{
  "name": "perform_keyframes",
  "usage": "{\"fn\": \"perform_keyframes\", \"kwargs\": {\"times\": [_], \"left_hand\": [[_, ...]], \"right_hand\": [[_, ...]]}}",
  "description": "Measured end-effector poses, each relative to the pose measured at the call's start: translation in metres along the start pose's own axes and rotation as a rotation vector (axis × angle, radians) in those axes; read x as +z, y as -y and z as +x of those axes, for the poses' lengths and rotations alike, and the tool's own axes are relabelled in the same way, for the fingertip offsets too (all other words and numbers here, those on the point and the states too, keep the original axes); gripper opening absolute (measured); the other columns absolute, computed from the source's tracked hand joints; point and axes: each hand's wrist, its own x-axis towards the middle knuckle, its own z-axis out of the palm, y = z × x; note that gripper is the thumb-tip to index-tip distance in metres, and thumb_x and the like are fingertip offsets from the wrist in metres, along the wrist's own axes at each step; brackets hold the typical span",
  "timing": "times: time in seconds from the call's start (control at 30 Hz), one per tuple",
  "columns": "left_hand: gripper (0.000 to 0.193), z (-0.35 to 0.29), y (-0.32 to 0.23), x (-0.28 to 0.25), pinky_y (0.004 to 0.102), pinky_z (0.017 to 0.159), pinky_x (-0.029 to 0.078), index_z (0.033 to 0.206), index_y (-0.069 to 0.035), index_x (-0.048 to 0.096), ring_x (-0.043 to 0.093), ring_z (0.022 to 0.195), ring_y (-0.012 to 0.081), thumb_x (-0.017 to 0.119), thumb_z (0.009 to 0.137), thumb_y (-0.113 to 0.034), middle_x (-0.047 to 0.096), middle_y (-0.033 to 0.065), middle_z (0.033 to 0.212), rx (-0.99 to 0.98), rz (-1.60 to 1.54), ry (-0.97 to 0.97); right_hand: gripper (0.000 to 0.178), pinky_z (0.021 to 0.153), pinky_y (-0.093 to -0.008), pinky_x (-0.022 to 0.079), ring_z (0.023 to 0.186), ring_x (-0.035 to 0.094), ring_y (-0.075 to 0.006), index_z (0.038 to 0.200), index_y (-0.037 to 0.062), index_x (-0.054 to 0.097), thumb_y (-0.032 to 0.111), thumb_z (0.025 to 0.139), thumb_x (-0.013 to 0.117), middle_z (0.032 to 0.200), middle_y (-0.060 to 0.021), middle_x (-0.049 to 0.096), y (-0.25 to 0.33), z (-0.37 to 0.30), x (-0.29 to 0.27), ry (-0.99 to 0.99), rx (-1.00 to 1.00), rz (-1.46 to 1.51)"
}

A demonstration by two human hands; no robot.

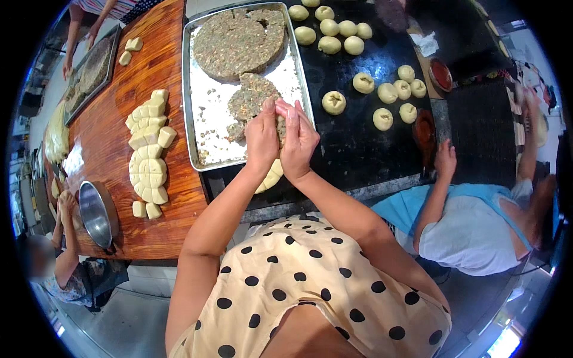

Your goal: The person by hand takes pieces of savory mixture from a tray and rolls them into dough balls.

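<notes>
My left hand [261, 138] and my right hand [299, 143] are pressed together over the near right corner of a metal tray [190, 119]. Their fingers close round a lump of minced filling [280, 128], mostly hidden by the hands. Just beyond my fingertips lies a loose mound of filling [249, 98], with a large thick slab of filling [239, 45] at the tray's far end. Below my wrists, pale dough [271, 177] shows in part on the black worktop; my forearms hide the rest.
Filled dough balls [387, 93] dot the black worktop [352, 161] to the right. Cut dough pieces [148, 149] lie on the wooden table [101, 143], near a steel bowl [98, 213]. A co-worker's hand [446, 160] is at right; other people work at left.
</notes>
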Motion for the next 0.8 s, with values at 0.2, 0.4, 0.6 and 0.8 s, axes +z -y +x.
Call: {"fn": "perform_keyframes", "kwargs": {"times": [0.2,0.4,0.6,0.8], "left_hand": [[0.057,0.017,0.013,0.004,0.0373,0.078,0.051,0.122,0.002,0.060,0.064,0.092,0.0203,0.034,0.108,-0.047,0.069,0.0180,0.110,-0.153,-0.593,-0.056],[0.034,-0.007,0.010,0.008,0.0285,0.089,0.047,0.122,-0.004,0.056,0.057,0.099,0.0124,0.045,0.108,-0.033,0.060,0.0057,0.112,-0.142,-0.842,-0.037],[0.035,-0.003,0.006,-0.012,0.0274,0.081,0.049,0.116,-0.004,0.059,0.058,0.092,0.0107,0.048,0.106,-0.036,0.063,0.0053,0.104,-0.237,-0.687,-0.014],[0.053,0.011,-0.011,-0.027,0.0325,0.092,0.050,0.129,-0.004,0.055,0.061,0.105,0.0159,0.043,0.105,-0.049,0.060,0.0090,0.119,-0.239,-0.586,0.302]], "right_hand": [[0.040,0.098,-0.0347,0.047,0.103,0.066,-0.0185,0.105,-0.0065,0.070,0.023,0.107,0.044,0.109,-0.0130,0.072,0.009,0.011,0.003,-0.102,0.353,0.411],[0.021,0.106,-0.0371,0.042,0.107,0.066,-0.0247,0.110,-0.0014,0.070,0.011,0.098,0.059,0.111,-0.0125,0.072,0.010,0.010,0.018,-0.041,0.170,0.032],[0.033,0.111,-0.0400,0.039,0.123,0.059,-0.0289,0.127,-0.0006,0.063,0.017,0.100,0.054,0.130,-0.0172,0.063,0.003,0.012,0.007,0.229,0.039,0.048],[0.046,0.116,-0.0391,0.031,0.111,0.063,-0.0241,0.113,-0.0051,0.068,0.028,0.107,0.037,0.113,-0.0156,0.070,0.008,0.025,-0.009,0.219,0.092,0.210]]}}
